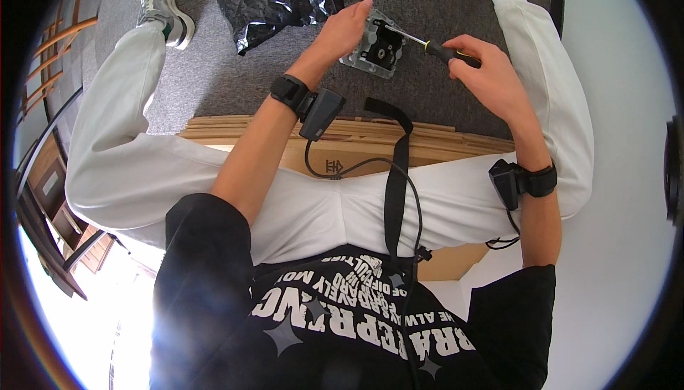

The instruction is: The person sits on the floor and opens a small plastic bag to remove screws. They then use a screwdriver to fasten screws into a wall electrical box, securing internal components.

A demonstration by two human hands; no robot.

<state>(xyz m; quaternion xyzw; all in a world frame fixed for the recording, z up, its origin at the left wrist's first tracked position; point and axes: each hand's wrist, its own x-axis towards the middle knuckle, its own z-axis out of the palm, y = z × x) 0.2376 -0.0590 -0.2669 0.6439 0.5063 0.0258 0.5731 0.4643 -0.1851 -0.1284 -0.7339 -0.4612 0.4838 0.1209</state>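
A flat grey metal mechanism (390, 62) with black parts and a round hub sits on the dark carpet, looking like an opened disc drive. My left hand (343, 32) is closed on its upper left edge, and the fingertips are partly hidden. My right hand (486, 71) grips the black and yellow handle of a screwdriver (407, 35). The slim metal shaft slants left and its tip reaches the upper part of the mechanism. Whether the tip sits in a screw is too small to tell.
A crumpled black plastic bag (281, 5) lies left of the mechanism on the grey carpet (196, 55). Stacked flat cardboard (442, 137) is under my legs. A black strap (396, 205) and cable run across my lap. Wooden furniture (53, 176) stands at far left.
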